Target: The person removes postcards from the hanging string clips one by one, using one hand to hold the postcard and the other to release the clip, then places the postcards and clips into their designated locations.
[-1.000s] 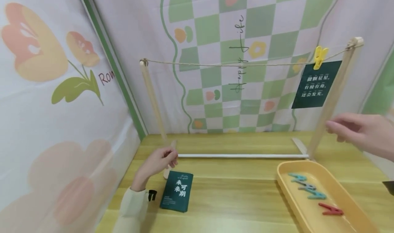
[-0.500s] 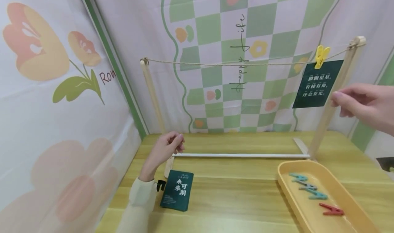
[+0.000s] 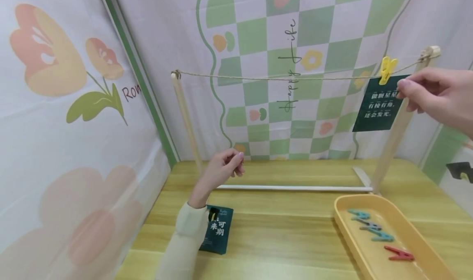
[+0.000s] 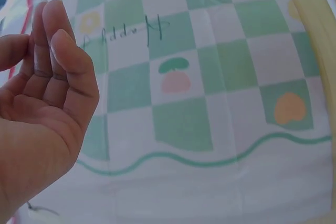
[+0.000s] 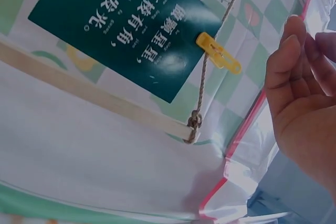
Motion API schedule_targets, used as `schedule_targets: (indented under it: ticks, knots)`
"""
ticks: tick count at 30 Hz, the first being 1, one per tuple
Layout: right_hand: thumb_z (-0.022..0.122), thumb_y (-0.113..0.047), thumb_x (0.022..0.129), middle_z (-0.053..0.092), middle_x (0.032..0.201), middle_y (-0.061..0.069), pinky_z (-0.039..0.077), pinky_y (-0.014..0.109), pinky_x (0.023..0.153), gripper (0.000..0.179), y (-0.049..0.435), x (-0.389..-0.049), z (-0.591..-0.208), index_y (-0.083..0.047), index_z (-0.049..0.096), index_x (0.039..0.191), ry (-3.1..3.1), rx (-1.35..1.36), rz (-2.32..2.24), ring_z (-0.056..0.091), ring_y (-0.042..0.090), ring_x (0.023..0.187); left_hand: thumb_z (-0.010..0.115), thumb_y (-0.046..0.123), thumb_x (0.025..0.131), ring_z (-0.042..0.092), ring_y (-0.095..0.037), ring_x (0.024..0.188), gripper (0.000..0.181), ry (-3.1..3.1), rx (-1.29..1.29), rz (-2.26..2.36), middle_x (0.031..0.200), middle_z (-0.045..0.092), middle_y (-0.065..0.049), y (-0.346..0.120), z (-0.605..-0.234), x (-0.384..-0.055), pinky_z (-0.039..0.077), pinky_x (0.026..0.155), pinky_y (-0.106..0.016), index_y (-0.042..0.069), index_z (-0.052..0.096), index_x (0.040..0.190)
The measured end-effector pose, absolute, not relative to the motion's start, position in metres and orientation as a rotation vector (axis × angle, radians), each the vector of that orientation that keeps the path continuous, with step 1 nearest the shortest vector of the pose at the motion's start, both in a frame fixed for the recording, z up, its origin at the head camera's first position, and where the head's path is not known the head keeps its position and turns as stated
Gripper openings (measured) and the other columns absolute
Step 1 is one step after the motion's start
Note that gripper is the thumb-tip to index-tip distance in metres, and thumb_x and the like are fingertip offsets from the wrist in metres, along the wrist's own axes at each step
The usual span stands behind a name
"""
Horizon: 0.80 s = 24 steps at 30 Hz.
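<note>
A dark green card (image 3: 377, 107) with white writing hangs from a twine line (image 3: 281, 79), held by a yellow clothespin (image 3: 386, 70). My right hand (image 3: 439, 97) is in the air in front of the right post, overlapping the card's edge in the head view; the right wrist view shows it apart from the clothespin, fingers loosely bent and holding nothing. My left hand (image 3: 221, 169) hovers left of centre above the table, fingers loosely bent, nothing in them in the left wrist view. Below its wrist lies a stack of green cards (image 3: 218, 239), partly hidden by the sleeve.
An orange tray (image 3: 341, 218) at the right holds several clothespins, among them a red one (image 3: 399, 253). Two wooden posts, left (image 3: 186, 120) and right (image 3: 391, 157), carry the twine. A white rod (image 3: 295, 188) joins them low down. A patterned cloth (image 3: 251, 37) hangs behind.
My right hand has risen to the height of the hanging card's upper part. My left hand has moved up and to the right, away from the card stack. Cards and clothespins stay put.
</note>
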State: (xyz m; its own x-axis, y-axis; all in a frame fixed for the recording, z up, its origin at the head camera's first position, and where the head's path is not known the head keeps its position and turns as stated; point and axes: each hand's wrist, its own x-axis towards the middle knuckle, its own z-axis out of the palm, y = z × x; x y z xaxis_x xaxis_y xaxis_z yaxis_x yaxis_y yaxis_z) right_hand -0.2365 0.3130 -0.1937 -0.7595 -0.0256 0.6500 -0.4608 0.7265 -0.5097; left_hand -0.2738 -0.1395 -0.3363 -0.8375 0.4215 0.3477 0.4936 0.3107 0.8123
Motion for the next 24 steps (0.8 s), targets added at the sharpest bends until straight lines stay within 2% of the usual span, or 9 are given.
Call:
schedule_targets:
  ticks: [2,5,8,15,17,19,21,22,24]
  knots:
    - [0.057,-0.02,0.099,0.053,0.067,-0.03,0.038,0.007,0.049,0.02,0.315,-0.241,-0.188,-0.039,0.055,0.092,-2.295,0.34,0.844,0.048,-0.006,0.054,0.05,0.028,0.104,0.067,-0.019,0.068,0.027,-2.477,-0.901,-1.572,0.079,0.068,-0.008,-0.133,-0.334,-0.275,0.056,0.065,-0.049,0.008,0.065,0.094]
    - [0.055,-0.022,0.1,0.051,0.064,-0.032,0.036,0.007,0.05,0.018,0.322,-0.25,-0.177,-0.04,0.054,0.099,-2.291,0.297,0.812,0.045,-0.007,0.053,0.05,0.026,0.104,0.066,-0.015,0.066,0.026,-2.473,-0.942,-1.544,0.078,0.068,-0.009,-0.121,-0.332,-0.276,0.056,0.062,-0.041,0.008,0.065,0.093]
    - [0.053,-0.027,0.101,0.049,0.063,-0.033,0.034,0.006,0.052,0.014,0.329,-0.258,-0.166,-0.031,0.059,0.113,-2.311,0.232,0.799,0.045,-0.007,0.053,0.05,0.024,0.104,0.065,-0.013,0.065,0.025,-2.461,-1.009,-1.524,0.077,0.068,-0.011,-0.11,-0.332,-0.279,0.056,0.06,-0.035,0.007,0.064,0.091]
    - [0.046,-0.035,0.102,0.046,0.061,-0.029,0.035,0.004,0.054,0.052,0.332,-0.27,-0.157,-0.011,0.041,0.148,-2.417,0.082,0.778,0.046,-0.008,0.053,0.047,0.03,0.104,0.066,-0.014,0.068,0.029,-2.482,-1.079,-1.423,0.079,0.068,-0.007,-0.082,-0.324,-0.289,0.055,0.059,-0.03,0.011,0.064,0.091]
    - [0.044,-0.037,0.103,0.064,0.081,-0.014,0.034,0.005,0.053,0.057,0.331,-0.274,-0.157,-0.011,0.033,0.152,-2.451,0.054,0.764,0.044,-0.011,0.053,0.048,0.031,0.104,0.067,-0.018,0.072,0.029,-2.474,-1.079,-1.427,0.081,0.068,-0.007,-0.074,-0.319,-0.292,0.055,0.061,-0.03,0.011,0.064,0.093]
    - [0.043,-0.038,0.103,0.066,0.116,0.007,0.032,0.006,0.053,0.062,0.33,-0.278,-0.157,-0.01,0.025,0.155,-2.493,0.043,0.749,0.042,-0.012,0.054,0.048,0.032,0.104,0.068,-0.022,0.075,0.027,-2.461,-1.08,-1.456,0.083,0.069,-0.007,-0.066,-0.313,-0.296,0.056,0.064,-0.028,0.011,0.064,0.096]
    - [0.042,-0.04,0.103,0.041,0.148,0.025,0.033,0.006,0.053,0.065,0.331,-0.283,-0.158,-0.012,0.019,0.157,-2.536,0.053,0.763,0.042,-0.012,0.057,0.049,0.031,0.104,0.069,-0.021,0.077,0.026,-2.441,-1.083,-1.491,0.085,0.069,-0.007,-0.057,-0.308,-0.298,0.056,0.064,-0.026,0.011,0.064,0.099]
    - [0.042,-0.04,0.103,0.025,0.156,0.029,0.034,0.007,0.053,0.066,0.331,-0.285,-0.158,-0.013,0.016,0.157,-2.553,0.066,0.777,0.042,-0.011,0.058,0.049,0.031,0.104,0.069,-0.021,0.077,0.026,-2.432,-1.081,-1.504,0.085,0.069,-0.006,-0.053,-0.305,-0.299,0.056,0.063,-0.026,0.011,0.064,0.099]
    - [0.042,-0.041,0.103,0.019,0.159,0.028,0.035,0.008,0.053,0.068,0.334,-0.289,-0.159,-0.015,0.012,0.158,-2.582,0.088,0.804,0.044,-0.009,0.06,0.049,0.032,0.103,0.069,-0.016,0.076,0.026,-2.423,-1.069,-1.538,0.085,0.069,-0.004,-0.045,-0.301,-0.301,0.055,0.062,-0.026,0.012,0.064,0.101]
